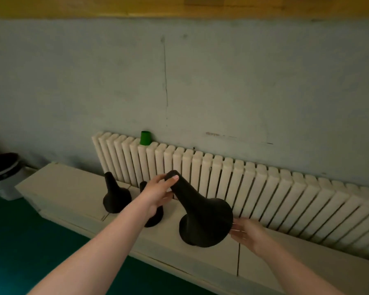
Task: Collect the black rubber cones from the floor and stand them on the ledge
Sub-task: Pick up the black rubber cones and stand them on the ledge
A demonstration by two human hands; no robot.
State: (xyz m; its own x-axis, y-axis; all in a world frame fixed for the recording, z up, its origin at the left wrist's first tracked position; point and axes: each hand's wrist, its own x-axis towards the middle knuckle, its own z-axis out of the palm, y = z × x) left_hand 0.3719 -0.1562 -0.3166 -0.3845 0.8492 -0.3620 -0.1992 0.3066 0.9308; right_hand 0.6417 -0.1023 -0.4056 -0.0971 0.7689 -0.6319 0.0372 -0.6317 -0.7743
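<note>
Three black rubber cones are on the cream ledge [73, 188] below the radiator. The left cone [114, 198] stands upright. The middle cone [155, 218] is mostly hidden behind my left arm. The largest cone [202, 218] is tilted, its narrow top leaning left and its wide base low over the ledge. My left hand [161, 191] grips that cone's narrow top. My right hand [246, 232] touches the rim of its base with straight fingers.
A long cream radiator [254, 188] runs along the wall right behind the ledge, with a green cup [145, 138] on its top. A bin with a black liner [3, 174] stands at the left on the green floor [19, 241].
</note>
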